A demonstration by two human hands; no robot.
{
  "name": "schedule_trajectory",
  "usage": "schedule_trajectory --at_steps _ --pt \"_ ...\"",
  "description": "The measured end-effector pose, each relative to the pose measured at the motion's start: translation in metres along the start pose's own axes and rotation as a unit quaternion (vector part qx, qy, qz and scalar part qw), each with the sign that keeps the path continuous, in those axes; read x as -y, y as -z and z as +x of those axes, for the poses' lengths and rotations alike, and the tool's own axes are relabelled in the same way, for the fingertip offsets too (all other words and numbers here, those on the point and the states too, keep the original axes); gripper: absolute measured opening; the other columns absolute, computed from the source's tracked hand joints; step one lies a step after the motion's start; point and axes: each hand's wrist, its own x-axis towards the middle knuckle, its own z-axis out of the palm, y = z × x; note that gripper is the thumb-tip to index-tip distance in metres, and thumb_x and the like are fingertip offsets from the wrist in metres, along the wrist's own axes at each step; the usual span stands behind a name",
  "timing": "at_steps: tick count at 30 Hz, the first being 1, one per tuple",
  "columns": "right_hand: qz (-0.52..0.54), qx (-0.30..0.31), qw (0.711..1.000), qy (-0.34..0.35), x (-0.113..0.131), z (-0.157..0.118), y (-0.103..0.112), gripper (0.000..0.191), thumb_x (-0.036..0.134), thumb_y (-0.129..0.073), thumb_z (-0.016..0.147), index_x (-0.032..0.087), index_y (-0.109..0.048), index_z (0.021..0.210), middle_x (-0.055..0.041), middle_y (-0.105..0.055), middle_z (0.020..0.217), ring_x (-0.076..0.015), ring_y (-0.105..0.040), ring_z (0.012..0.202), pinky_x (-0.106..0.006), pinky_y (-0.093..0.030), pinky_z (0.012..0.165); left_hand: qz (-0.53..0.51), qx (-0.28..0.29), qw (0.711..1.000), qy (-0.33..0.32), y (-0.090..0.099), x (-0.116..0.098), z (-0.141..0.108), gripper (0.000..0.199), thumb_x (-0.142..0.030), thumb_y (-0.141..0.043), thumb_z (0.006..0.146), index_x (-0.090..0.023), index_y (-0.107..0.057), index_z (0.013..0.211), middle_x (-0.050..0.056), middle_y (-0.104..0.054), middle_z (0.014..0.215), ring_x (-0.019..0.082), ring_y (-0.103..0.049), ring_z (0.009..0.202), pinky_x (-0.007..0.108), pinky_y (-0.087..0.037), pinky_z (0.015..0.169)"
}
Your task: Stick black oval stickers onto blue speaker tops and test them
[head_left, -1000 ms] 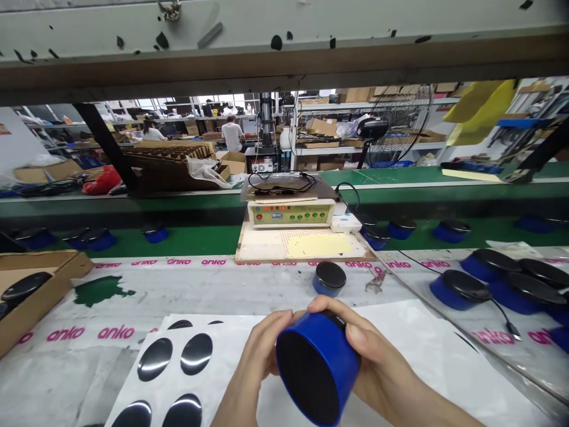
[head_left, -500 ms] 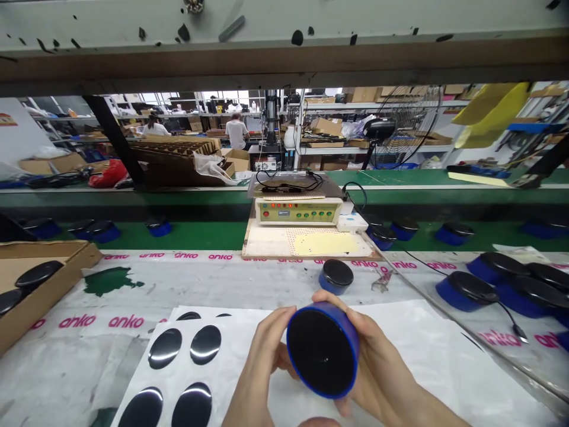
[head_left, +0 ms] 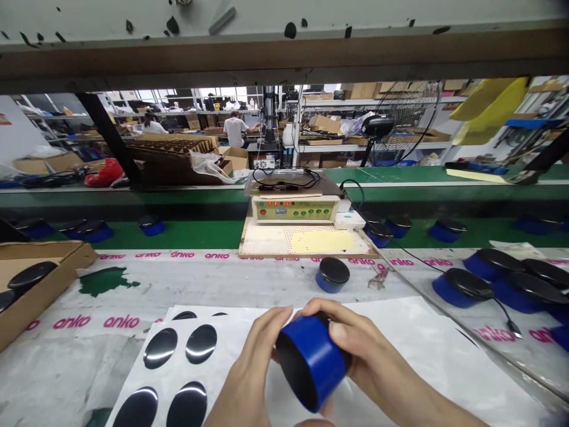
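Landmark: the control unit (head_left: 294,210) on the counter (head_left: 208,287).

Change of state: half a second earlier, the black end face of the blue cylinder (head_left: 322,356) was turned squarely toward the viewer. The cylinder is now rotated so that its blue side wall faces the viewer and the black end face points to the left. The rotation appears to be a reorientation within the grip; it exposes the side wall for viewing or handling. The cylinder remains in front of the control unit, on the near side, raised in the hands.

Hands: the right hand (head_left: 367,347) grasps the cylinder, thumb on the side wall, fingers over the top. The left hand (head_left: 249,370) is curved around the end-face side; whether its fingers bear on the rim cannot be told.

Containers: the cardboard box (head_left: 47,299), left of and nearer than the control unit, contains glossy black-topped pieces (head_left: 32,274), of which two are partly visible. The partitioned carton (head_left: 173,145), behind and left of the control unit, shows upright cardboard dividers; its cell contents cannot be made out. The open carton (head_left: 235,155), just beside it, does not reveal its contents.
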Motion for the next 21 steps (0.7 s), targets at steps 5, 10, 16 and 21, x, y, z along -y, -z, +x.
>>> schedule_trajectory --at_steps 5,10,16,21 --pt "-0.292 0.031 0.954 0.061 0.017 0.003 -0.009 0.033 0.04 -0.056 0.091 0.035 -0.056 0.124 -0.0015 -0.055 0.127 -0.0192 -0.052 0.117 -0.029 -0.047 0.093 0.134 -0.065 0.983 -0.103 0.006 -0.003 0.014 0.068 -0.023 -0.069 0.067 -0.028 -0.043 0.13 0.006 -0.061 0.127 0.028 -0.062 0.11 0.04 -0.054 0.09" --pt "-0.566 -0.091 0.814 0.093 0.03 0.01 0.04 0.075 0.051 -0.056 0.086 0.035 -0.018 0.149 -0.0086 -0.02 0.154 -0.031 -0.029 0.137 -0.047 -0.039 0.103 0.108 0.007 0.994 -0.025 0.027 0.004 0.049 0.051 -0.023 -0.067 0.069 -0.026 -0.048 0.115 0.004 -0.066 0.11 0.024 -0.066 0.098 0.037 -0.053 0.084" --pt "-0.696 -0.148 0.7 0.054 0.021 0.045 0.088 0.05 0.029 -0.051 0.088 0.023 -0.042 0.136 -0.0133 -0.045 0.135 -0.0286 -0.054 0.117 -0.043 -0.044 0.096 0.041 0.062 0.997 -0.019 -0.003 0.031 0.114 0.051 -0.031 -0.072 0.072 -0.018 -0.048 0.115 0.009 -0.062 0.115 0.024 -0.061 0.107 0.037 -0.049 0.092" --pt "-0.696 -0.112 0.706 0.07 0.01 0.049 0.071 0.058 0.027 -0.052 0.087 0.021 -0.036 0.142 -0.0134 -0.038 0.144 -0.0282 -0.045 0.128 -0.043 -0.043 0.101 0.072 0.086 0.994 -0.012 -0.002 0.038 0.125 0.069 -0.032 -0.075 0.071 -0.015 -0.042 0.129 0.016 -0.052 0.134 0.029 -0.049 0.126 0.043 -0.041 0.104"
